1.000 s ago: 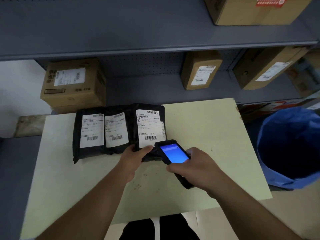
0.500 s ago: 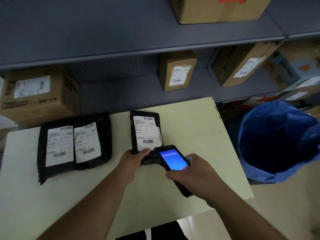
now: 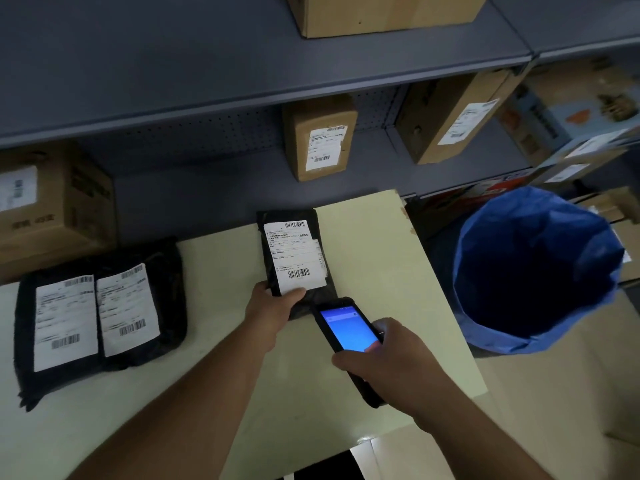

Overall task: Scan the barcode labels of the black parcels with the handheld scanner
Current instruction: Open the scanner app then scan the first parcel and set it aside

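Note:
A black parcel (image 3: 294, 252) with a white barcode label lies on the pale table (image 3: 363, 265), near its far right part. My left hand (image 3: 268, 308) grips its near left corner, thumb on the label. My right hand (image 3: 384, 362) holds the black handheld scanner (image 3: 346, 329), its blue screen lit, its tip just below the parcel's near edge. Two more black parcels (image 3: 65, 322) (image 3: 138, 303) with white labels lie side by side at the table's left, apart from the held one.
A blue bag-lined bin (image 3: 536, 271) stands right of the table. Grey shelving (image 3: 207, 74) behind carries several labelled cardboard boxes (image 3: 320, 136) (image 3: 52, 202) (image 3: 453, 116).
My left hand has slid the third parcel to the right, away from the other two. The scanner stays just below it. The view has swung right.

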Available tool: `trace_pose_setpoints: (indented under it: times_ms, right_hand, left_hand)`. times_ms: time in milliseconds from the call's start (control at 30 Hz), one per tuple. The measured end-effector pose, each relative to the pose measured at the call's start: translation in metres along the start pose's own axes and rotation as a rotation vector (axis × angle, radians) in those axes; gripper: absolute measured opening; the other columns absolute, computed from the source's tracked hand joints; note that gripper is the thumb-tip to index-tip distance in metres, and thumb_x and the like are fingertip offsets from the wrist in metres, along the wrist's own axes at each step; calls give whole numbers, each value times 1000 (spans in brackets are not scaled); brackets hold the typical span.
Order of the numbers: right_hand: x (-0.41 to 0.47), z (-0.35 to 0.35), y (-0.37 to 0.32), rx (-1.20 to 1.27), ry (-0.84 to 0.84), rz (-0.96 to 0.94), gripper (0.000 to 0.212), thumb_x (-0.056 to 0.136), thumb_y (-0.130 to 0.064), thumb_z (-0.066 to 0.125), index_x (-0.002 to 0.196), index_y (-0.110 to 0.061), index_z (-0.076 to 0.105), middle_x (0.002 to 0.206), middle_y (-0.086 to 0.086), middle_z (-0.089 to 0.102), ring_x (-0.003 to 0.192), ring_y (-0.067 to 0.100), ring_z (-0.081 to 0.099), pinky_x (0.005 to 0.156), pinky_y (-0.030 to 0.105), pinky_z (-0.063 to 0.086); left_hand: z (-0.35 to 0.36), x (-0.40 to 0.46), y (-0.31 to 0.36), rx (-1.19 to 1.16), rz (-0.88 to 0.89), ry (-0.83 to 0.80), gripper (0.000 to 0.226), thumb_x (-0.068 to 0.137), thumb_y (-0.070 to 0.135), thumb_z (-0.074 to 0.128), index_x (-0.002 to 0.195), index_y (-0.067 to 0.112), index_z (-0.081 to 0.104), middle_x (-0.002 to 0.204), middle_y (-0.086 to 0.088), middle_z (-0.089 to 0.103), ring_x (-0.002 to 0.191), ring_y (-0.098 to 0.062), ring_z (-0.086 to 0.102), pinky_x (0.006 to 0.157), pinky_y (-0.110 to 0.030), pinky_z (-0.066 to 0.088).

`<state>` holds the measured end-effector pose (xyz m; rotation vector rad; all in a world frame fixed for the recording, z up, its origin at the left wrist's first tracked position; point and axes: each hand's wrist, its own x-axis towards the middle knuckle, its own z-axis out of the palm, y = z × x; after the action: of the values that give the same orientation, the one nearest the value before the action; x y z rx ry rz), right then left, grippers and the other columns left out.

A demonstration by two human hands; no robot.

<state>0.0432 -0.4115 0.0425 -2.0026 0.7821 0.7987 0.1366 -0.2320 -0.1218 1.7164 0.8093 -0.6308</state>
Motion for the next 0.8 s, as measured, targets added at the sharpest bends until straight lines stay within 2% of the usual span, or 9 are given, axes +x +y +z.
trace_pose_setpoints:
  times_ms: [100,300,400,467,600,667,767,800]
  right_hand:
    - [3,-5,5,5,10,11,38,77,-37,84,102,-19,61,72,-8,57,53,8,51,50,19,42]
    - [9,-16,12,14,28,48,39,77,-38,83,105,-21,61,76,-7,59,59,10,55,55,22,45]
    - [12,-19,16,15,37,62,39,77,-38,83,104,-19,61,77,-6,60,60,11,55,57,23,46]
    - [13,-21,17,21,35,71,39,77,-38,82,103,-20,60,75,-6,60,56,9,55,57,23,48]
    - [13,-24,20,58,37,82,35,78,-34,81,101,-19,60,62,-11,56,35,3,48,43,14,40]
    - [12,-25,21,55,45,81,35,78,-34,81,101,-19,60,57,-12,54,33,3,48,43,13,39]
    - [11,-24,20,53,49,91,37,77,-34,81,103,-18,60,60,-11,55,34,4,48,42,13,40]
    - [11,-23,21,47,51,92,37,77,-34,81,102,-17,60,60,-11,55,36,4,48,43,13,41]
  left_hand:
    - [14,4,8,42,10,-23,75,83,35,85,146,17,49,119,3,62,108,-25,63,96,-38,53]
    - [41,11,20,82,-13,-76,71,83,35,84,144,19,51,128,-2,67,116,-29,67,105,-46,55]
    - [52,12,23,64,-24,-94,59,83,35,84,133,25,56,118,2,69,114,-28,68,104,-48,56]
    - [58,13,24,52,-26,-111,54,78,39,85,123,30,57,112,5,70,111,-27,70,102,-48,57]
    - [68,20,24,38,-42,-135,52,71,43,83,116,33,59,120,4,73,109,-25,71,101,-48,58]
    - [71,23,24,35,-54,-139,56,67,47,82,116,30,62,120,5,72,109,-25,71,101,-48,58]
    - [75,27,19,50,-47,-156,77,54,56,81,124,27,66,120,6,75,107,-23,72,99,-48,59]
    - [76,24,19,58,-46,-155,73,58,54,82,125,26,66,119,6,75,106,-23,72,99,-48,60]
